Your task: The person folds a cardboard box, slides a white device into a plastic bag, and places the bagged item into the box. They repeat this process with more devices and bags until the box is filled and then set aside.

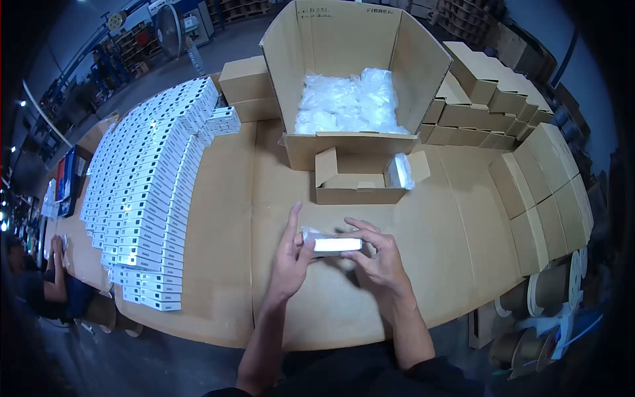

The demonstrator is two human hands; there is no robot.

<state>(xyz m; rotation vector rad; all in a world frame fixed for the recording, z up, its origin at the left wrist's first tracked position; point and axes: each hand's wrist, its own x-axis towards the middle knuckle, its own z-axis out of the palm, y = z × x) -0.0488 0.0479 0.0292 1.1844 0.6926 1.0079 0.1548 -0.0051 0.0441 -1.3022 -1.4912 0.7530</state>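
Note:
A small white box is held level between my two hands above the table, with crinkled clear plastic along its far left side. My left hand grips the left end, thumb on the near face and index finger stretched upward. At the right end, my right hand pinches the box between thumb and fingers. Just beyond stands an open cardboard carton with its flaps up. One plastic-wrapped white box is upright in that carton's right end.
Behind the carton, a big cardboard box holds many clear plastic bags. White labelled boxes are stacked in rows at left. Brown cartons are piled at right. Another person's hands rest at the far left table edge.

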